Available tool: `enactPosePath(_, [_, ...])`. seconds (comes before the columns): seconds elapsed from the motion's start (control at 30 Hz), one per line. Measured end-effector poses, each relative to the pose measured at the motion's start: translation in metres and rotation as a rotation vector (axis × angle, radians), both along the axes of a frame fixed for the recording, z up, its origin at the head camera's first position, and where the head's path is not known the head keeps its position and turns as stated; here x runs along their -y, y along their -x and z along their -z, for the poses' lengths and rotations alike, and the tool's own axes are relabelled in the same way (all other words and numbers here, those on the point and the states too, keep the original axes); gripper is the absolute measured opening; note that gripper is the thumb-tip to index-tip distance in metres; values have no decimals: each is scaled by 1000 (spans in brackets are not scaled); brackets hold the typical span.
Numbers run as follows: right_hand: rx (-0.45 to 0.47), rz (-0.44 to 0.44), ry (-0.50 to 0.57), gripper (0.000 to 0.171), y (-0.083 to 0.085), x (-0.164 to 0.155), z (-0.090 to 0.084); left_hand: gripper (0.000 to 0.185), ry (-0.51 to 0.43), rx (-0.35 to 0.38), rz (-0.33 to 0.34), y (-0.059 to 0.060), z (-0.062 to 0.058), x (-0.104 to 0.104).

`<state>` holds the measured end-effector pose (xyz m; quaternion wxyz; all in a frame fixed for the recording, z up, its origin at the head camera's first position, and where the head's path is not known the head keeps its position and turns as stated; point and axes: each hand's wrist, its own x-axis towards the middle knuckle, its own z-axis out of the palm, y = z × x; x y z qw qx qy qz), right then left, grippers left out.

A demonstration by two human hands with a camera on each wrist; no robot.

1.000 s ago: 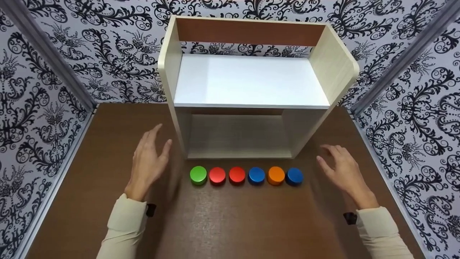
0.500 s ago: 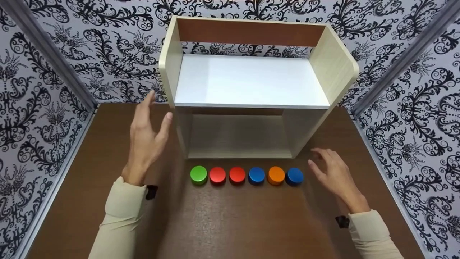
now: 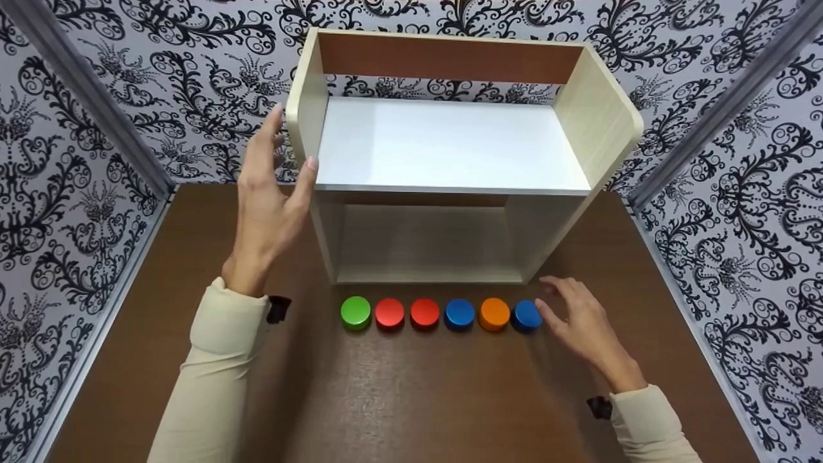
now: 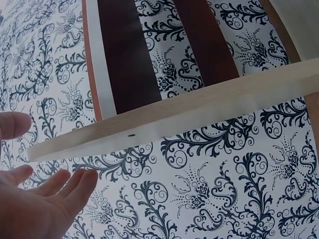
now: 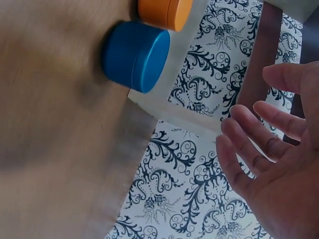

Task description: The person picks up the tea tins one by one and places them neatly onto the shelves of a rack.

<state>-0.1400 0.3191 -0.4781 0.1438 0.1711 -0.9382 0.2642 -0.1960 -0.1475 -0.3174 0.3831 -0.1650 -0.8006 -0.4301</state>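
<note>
My left hand (image 3: 267, 206) is raised beside the left side panel of a wooden shelf unit (image 3: 305, 109), thumb and fingers spread around its front edge. In the left wrist view that hand (image 4: 45, 199) shows spread fingers with nothing between them, near the end of the panel (image 4: 164, 117). On the right, my other hand (image 3: 582, 325) hovers with loosely bent fingers, its thumb tip close to a blue round container (image 3: 526, 316). The right wrist view shows this hand (image 5: 279, 164) apart from the blue container (image 5: 135, 56), holding nothing.
In a row before the shelf stand a green container (image 3: 355, 313), two red ones, such as the nearer-left red container (image 3: 389, 314), another blue container (image 3: 459, 314) and an orange container (image 3: 494, 314). The unit has a white upper shelf (image 3: 450, 145). Patterned walls (image 3: 752, 212) enclose the brown table (image 3: 411, 399).
My left hand has risen from the table's left side to the upper part of the shelf's side panel. My right hand has shifted left, nearer the end blue container.
</note>
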Motion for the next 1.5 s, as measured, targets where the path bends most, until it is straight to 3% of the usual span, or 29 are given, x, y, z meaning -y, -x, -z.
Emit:
enactPosePath(0.37, [19, -12, -5, 41, -6, 2, 9, 61, 4, 15, 11, 10, -7, -3])
enactPosePath(0.7, [108, -4, 65, 46, -6, -3, 20, 55, -132, 48, 94, 19, -10, -4])
enactPosePath(0.93, [161, 1, 126, 56, -5, -8, 32, 51, -175, 43, 121, 21, -9, -4])
enactPosePath(1.23, [253, 38, 138, 68, -5, -13, 47, 48, -93, -39, 91, 24, -7, -2])
enactPosePath(1.5, [346, 78, 142, 80, -6, -15, 58, 48, -58, -67, 95, 25, -6, -1])
